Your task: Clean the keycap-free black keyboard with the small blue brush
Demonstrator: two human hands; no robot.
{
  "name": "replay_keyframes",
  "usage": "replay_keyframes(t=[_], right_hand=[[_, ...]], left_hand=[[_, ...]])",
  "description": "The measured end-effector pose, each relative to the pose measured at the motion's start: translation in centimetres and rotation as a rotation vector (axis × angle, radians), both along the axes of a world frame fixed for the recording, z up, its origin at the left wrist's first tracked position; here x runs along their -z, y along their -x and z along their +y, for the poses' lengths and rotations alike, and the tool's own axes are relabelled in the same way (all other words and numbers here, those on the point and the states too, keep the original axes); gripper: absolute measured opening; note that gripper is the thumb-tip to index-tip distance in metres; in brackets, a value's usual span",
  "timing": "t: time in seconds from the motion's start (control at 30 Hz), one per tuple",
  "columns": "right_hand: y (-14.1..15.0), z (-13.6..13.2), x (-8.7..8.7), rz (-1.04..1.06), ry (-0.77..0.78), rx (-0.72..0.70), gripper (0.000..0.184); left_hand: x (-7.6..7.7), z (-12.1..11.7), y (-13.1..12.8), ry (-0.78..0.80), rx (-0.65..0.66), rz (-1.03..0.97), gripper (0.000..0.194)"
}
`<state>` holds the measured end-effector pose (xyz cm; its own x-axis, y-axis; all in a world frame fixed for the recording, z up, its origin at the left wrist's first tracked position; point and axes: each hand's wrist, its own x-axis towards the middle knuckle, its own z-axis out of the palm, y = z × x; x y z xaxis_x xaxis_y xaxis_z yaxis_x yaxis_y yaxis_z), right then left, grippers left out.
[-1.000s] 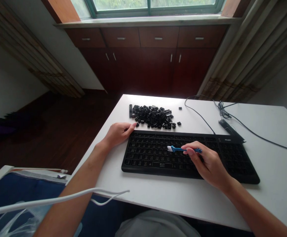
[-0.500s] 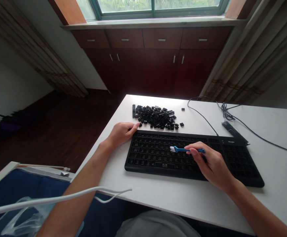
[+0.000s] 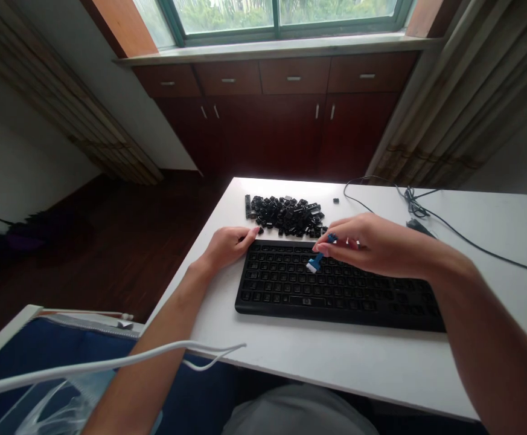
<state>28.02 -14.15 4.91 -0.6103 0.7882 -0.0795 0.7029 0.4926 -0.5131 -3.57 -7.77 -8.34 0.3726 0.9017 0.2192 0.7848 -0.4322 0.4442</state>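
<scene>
My right hand [image 3: 372,241] is shut on a small blue brush [image 3: 319,258] with white bristles, which points down and to the left. The bristles sit over the top rows of a black keyboard [image 3: 317,296], and the hand and forearm hide its right end. My left hand [image 3: 228,246] holds nothing and rests at the keyboard's top left corner, its fingertips close to a pile of black keycaps [image 3: 285,215]. That pile lies on the white table [image 3: 335,356] just behind the keyboard.
A long black key [image 3: 247,206] lies left of the pile, and a single keycap [image 3: 336,200] sits to its right. A black cable [image 3: 408,208] loops at the table's far right. A white cable [image 3: 109,362] crosses the foreground above blue fabric.
My right hand has lifted and moved toward the top of the keyboard. The brush has turned from lying level to pointing downward. My left hand stays in place.
</scene>
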Motion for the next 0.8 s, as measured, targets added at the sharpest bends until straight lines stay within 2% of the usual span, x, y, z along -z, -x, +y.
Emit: replay_keyframes(t=[0.1,0.23,0.4,0.57,0.8], right_hand=[[0.0,1.2,-1.3,-0.087,0.018,0.059,0.040],[-0.4,1.8,-1.8,-0.205,0.105,0.114,0.046],[-0.2,1.8,-1.1,-0.181,0.107,0.109,0.035],[0.6,1.8,-0.5,-0.174,0.086,0.093,0.036],[1.5,1.7,0.0,-0.153,0.114,0.088,0.026]], left_hand=[[0.2,0.0,0.1,-0.010,0.002,-0.011,0.051],[0.2,0.1,0.1,-0.023,0.007,-0.017,0.051],[0.0,0.1,0.0,-0.010,-0.003,-0.003,0.051],[0.0,0.1,-0.1,-0.006,0.009,-0.012,0.051],[0.0,0.1,-0.2,0.013,-0.002,0.012,0.050]])
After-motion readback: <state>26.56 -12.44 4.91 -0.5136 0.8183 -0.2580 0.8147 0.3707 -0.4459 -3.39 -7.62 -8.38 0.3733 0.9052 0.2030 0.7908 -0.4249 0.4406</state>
